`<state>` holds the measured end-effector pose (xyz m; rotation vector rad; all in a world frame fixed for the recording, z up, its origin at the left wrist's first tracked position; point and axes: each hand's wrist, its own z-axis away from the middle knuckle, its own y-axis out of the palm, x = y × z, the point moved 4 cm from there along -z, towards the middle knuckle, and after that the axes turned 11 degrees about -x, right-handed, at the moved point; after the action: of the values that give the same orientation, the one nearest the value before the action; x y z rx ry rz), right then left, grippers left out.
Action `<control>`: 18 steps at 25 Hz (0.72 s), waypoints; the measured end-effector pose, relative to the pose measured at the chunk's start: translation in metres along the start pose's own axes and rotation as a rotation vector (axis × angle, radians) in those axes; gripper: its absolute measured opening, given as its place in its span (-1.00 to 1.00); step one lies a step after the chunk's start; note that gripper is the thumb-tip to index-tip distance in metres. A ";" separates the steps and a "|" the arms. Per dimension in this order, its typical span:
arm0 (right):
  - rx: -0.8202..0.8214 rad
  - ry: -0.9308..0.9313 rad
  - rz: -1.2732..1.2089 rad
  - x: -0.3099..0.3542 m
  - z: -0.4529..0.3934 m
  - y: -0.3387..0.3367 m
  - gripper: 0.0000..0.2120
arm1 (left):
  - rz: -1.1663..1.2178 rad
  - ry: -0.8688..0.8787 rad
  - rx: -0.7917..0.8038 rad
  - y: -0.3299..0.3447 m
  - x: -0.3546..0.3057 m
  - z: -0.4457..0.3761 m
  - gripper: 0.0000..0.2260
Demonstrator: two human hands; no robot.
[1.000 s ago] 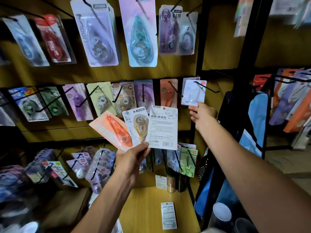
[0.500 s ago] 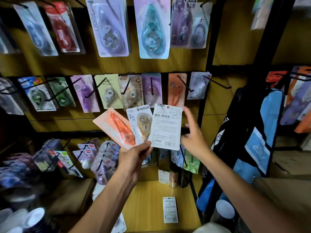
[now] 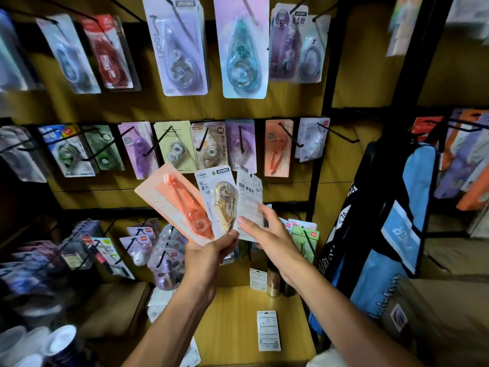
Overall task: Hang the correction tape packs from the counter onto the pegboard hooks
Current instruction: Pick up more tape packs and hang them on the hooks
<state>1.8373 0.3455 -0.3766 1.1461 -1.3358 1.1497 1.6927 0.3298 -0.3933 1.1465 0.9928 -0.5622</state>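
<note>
fan of packs: our left hand [image 3: 209, 256] has three correction tape packs spread like playing cards, pinched at their bottom corners with the thumb in front. Orange pack [image 3: 177, 205] leans off to the left, gold pack [image 3: 220, 201] sits in the middle, white pack [image 3: 250, 201] is on the right with its printed back facing us.

right hand: our right hand [image 3: 267, 235] is right on the white pack, thumb on the front near its lower edge, fingers curling round the right edge. So it's pinching that one, looks like we're about to peel it off the fan.

long axis: the white pack stands nearly upright, hang hole end up top, pointing at the middle row of hooks. Handy, no flipping the ends.

which hand is nearer: the right one, easily. The left is busy being the holder.

target row: straight above the fan there's a row of hung packs. The hook [image 3: 337, 133] at the right end of that row sticks out bare past its packs, up and to the right of the white pack.

room to move: open wall between the fan and that row, so lifting up looks fine. The black frame post [image 3: 318, 165] sits just right of that hook and a blue bag [image 3: 397, 226] beyond, so we'd guess not to swing wide right.

counter: one more pack [image 3: 268, 330] lies flat on the wooden counter [image 3: 232, 327] below, untouched.
</note>
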 end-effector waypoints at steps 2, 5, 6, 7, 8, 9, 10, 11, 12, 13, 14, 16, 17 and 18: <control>0.055 0.015 0.001 0.006 0.000 0.010 -0.09 | 0.013 0.027 0.059 -0.001 -0.007 0.004 -0.66; 0.066 0.134 -0.080 0.005 -0.001 0.021 -0.15 | 0.040 0.009 0.093 -0.004 -0.014 0.007 -0.75; 0.060 0.205 -0.186 0.002 -0.002 0.025 -0.31 | 0.036 -0.004 0.059 -0.008 -0.016 0.006 -0.77; 0.051 0.261 -0.286 0.000 -0.002 0.029 -0.50 | 0.029 -0.019 0.004 -0.012 -0.018 0.004 -0.78; 0.015 0.276 -0.330 -0.001 -0.002 0.030 -0.65 | 0.028 -0.038 -0.057 -0.017 -0.020 0.001 -0.78; -0.039 0.253 -0.328 -0.001 -0.001 0.028 -0.74 | 0.036 -0.056 -0.116 -0.024 -0.022 -0.003 -0.78; -0.100 0.213 -0.313 -0.002 -0.001 0.025 -0.81 | 0.048 -0.070 -0.171 -0.031 -0.025 -0.006 -0.76; -0.149 0.168 -0.299 -0.002 -0.001 0.023 -0.85 | 0.061 -0.075 -0.222 -0.040 -0.028 -0.010 -0.74; -0.184 0.127 -0.279 -0.002 0.000 0.020 -0.88 | 0.074 -0.075 -0.263 -0.048 -0.033 -0.013 -0.72; -0.205 0.094 -0.260 -0.002 0.000 0.017 -0.90 | 0.090 -0.072 -0.290 -0.056 -0.037 -0.016 -0.72; -0.213 0.068 -0.244 -0.002 -0.001 0.015 -0.91 | 0.104 -0.071 -0.304 -0.063 -0.041 -0.019 -0.74; -0.190 0.022 -0.221 0.000 -0.002 0.013 -0.90 | 0.077 -0.083 -0.307 -0.072 -0.046 -0.021 -0.77; -0.157 -0.001 -0.209 0.003 -0.003 0.015 -0.90 | 0.050 -0.090 -0.303 -0.075 -0.047 -0.022 -0.77; -0.123 -0.028 -0.195 0.007 -0.003 0.019 -0.90 | 0.034 -0.094 -0.300 -0.077 -0.047 -0.023 -0.77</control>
<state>1.8179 0.3500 -0.3705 1.1781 -1.2670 0.9020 1.5999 0.3192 -0.3912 0.8613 0.9386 -0.4190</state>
